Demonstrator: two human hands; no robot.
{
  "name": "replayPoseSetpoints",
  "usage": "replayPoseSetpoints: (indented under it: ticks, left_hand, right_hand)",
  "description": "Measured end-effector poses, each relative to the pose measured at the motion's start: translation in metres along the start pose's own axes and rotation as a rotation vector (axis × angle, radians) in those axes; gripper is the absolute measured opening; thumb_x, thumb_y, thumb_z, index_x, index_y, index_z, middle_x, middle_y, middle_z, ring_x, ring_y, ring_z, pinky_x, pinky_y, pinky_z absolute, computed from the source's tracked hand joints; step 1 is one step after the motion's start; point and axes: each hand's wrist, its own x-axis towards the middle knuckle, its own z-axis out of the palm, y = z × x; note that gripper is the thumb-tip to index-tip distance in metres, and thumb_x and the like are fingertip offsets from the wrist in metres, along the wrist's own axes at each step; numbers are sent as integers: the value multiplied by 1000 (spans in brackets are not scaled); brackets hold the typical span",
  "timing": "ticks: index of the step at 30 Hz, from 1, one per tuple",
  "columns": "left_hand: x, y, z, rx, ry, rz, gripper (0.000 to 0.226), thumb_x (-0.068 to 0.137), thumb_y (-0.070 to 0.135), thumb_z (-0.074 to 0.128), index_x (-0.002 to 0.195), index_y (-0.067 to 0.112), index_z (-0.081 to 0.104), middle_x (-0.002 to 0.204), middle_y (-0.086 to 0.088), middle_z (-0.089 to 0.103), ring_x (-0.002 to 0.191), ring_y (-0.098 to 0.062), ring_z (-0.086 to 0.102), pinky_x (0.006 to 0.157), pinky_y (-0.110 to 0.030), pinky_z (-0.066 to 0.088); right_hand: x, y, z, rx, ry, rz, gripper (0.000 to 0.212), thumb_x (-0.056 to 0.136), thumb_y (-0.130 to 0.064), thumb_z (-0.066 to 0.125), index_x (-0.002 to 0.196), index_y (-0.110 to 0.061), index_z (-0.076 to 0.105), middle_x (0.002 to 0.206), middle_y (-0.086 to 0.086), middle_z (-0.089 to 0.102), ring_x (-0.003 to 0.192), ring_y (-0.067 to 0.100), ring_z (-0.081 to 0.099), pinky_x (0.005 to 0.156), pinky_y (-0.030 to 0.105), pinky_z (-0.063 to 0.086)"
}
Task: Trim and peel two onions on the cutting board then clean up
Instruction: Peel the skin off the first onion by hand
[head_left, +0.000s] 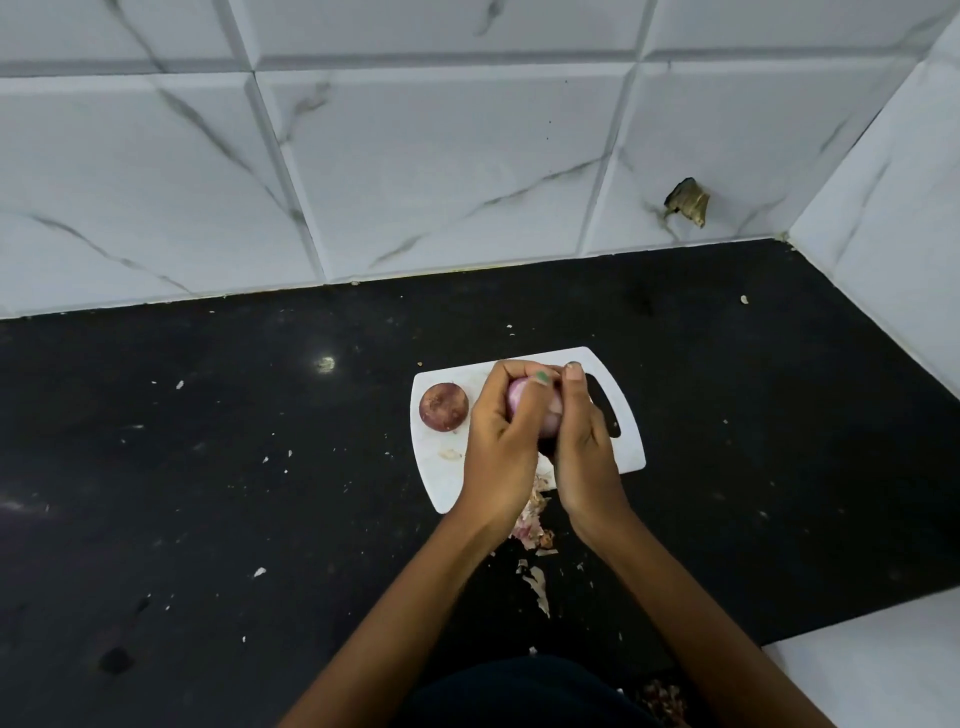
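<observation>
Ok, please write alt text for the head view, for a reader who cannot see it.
Both hands, left and right, hold a partly peeled onion above a white board on a black counter. An unpeeled onion sits on the board's left end, and skins lie at its near edge.

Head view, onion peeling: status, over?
Both hands, left and right, grip pale peeled onion over cutting board. Second onion unpeeled, board's left. Peel scraps at near edge.

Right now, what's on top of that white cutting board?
An unpeeled onion sits at the cutting board's left end, with a skin scrap nearby. Both hands hide the middle.
</observation>
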Motion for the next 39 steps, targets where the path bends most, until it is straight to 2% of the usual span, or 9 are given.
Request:
replayPoseSetpoints:
  ticks: [4, 8, 15, 20, 24, 28, 32, 36, 39]
  left_hand:
    - [11, 4, -1, -228, 60, -141, 32, 104, 14, 36, 83, 14, 60, 81, 3, 72, 80, -10, 68, 76, -28, 54]
    - [15, 3, -3, -380, 97, -227, 28, 105, 14, 33, 103, 14, 61, 89, 1, 76, 88, -11, 72, 82, -28, 57]
    - [-8, -12, 5, -25, 27, 53, 36, 107, 11, 23, 125, 3, 53, 122, 3, 65, 107, 3, 62, 84, -11, 46]
    - [-6, -25, -11, 103, -206, 45, 45, 103, 27, 37, 148, 26, 32, 143, 8, 49, 128, -2, 49, 103, -21, 42]
    - [-2, -27, -19, 168, -298, 26, 61, 96, 13, 56, 145, 35, 27, 122, 23, 61, 114, 0, 59, 95, -24, 50]
    - [0, -27, -20, 214, -204, 71, 42, 96, 24, 56, 131, 33, 36, 114, 17, 60, 113, -9, 60, 95, -28, 50]
    - [0, -23, -20, 219, -104, 118, 39, 98, 27, 51, 132, 14, 35, 108, 16, 57, 103, 2, 58, 90, -20, 47]
    - [0, -24, -24, 216, 5, 85, 39, 95, 42, 40, 128, 20, 38, 111, 9, 54, 99, 0, 57, 88, -19, 47]
    - [2, -28, -30, 192, 15, 17, 45, 92, 59, 33, 125, 30, 43, 119, -5, 54, 103, -16, 57, 96, -37, 48]
  right_hand:
    - [-1, 1, 2, 20, 8, -91, 51, 98, -51, 22, 109, -23, 63, 108, 0, 70, 107, 7, 63, 97, 26, 48]
    - [1, -4, -1, 64, 38, -17, 40, 99, -44, 26, 100, -30, 63, 100, -7, 70, 98, 1, 65, 87, 17, 50]
    - [7, -19, 0, 575, 110, 511, 34, 98, -34, 43, 74, -17, 60, 46, -3, 57, 36, 8, 54, 38, 14, 39]
    - [10, -14, -2, 639, 13, 610, 33, 97, -38, 45, 71, -20, 56, 42, -5, 43, 30, 5, 36, 31, 13, 28]
    - [5, -13, -3, 586, -17, 610, 39, 101, -33, 39, 67, -17, 51, 35, -5, 41, 29, 5, 42, 31, 14, 32]
    - [2, -12, 1, 294, 21, 535, 43, 98, -33, 43, 60, -14, 47, 35, -5, 34, 30, 6, 32, 36, 17, 23]
    - [5, -5, 2, -180, -51, 289, 41, 101, -27, 39, 63, -18, 51, 50, 1, 46, 42, 22, 46, 43, 19, 33]
    - [2, 5, -5, -201, -4, 31, 32, 97, -20, 44, 74, -9, 62, 52, -3, 45, 47, 9, 41, 52, 25, 34]
    - [2, -1, -10, -159, -51, -147, 10, 93, -11, 52, 94, -16, 61, 64, -13, 54, 56, 2, 48, 56, 17, 38]
